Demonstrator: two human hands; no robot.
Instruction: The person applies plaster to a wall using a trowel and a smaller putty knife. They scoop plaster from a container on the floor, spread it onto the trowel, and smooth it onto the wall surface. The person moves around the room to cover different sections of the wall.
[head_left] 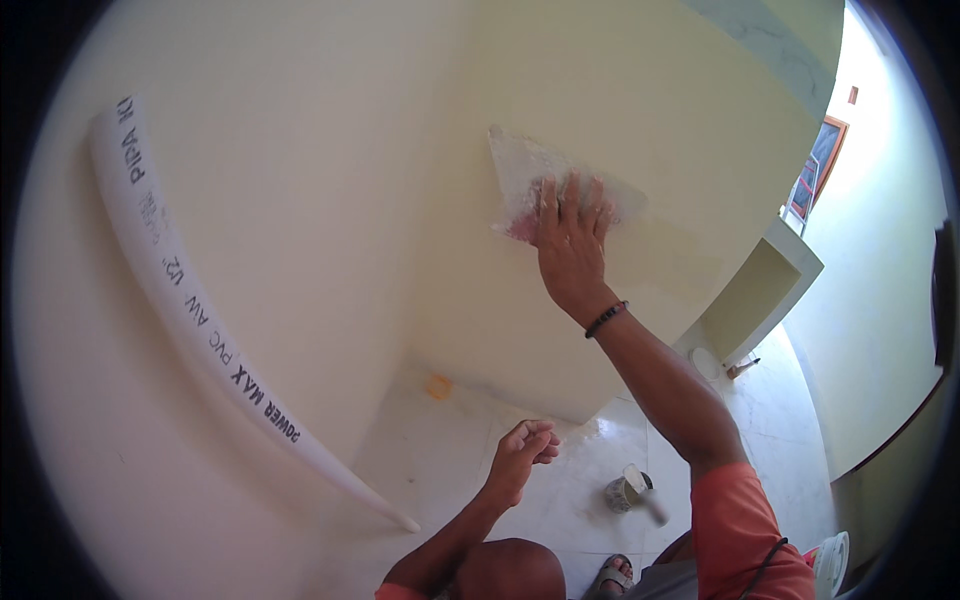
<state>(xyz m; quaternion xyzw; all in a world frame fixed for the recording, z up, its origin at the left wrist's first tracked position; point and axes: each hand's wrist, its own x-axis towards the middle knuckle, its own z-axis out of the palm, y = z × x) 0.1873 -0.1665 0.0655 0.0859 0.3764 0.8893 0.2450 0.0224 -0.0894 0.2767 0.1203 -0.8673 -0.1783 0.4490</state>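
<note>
Against the cream wall (pixel 500 310) my right hand (pixel 573 240) presses a thin sheet (pixel 520 165) smeared with white paste. The fingers lie spread over the sheet, which has a pointed upper corner and a reddish patch. My thumb is hidden, so its grip shows only in part. A damp-looking patch marks the wall beside the wrist. Lower down, my left hand (pixel 522 455) hangs apart from the wall, its whitened fingers curled in, and I see nothing held there. On the floor below it stands a small tin (pixel 620 496) with a flat-bladed scraper (pixel 648 499) resting across it.
A white plastic pipe (pixel 190 290) leans along the left wall. An orange piece (pixel 438 387) lies by the wall's foot on the tiled floor (pixel 460 440). To the right are a boxy wall ledge (pixel 790 270), a brush (pixel 743 368) and a white bucket (pixel 832 565).
</note>
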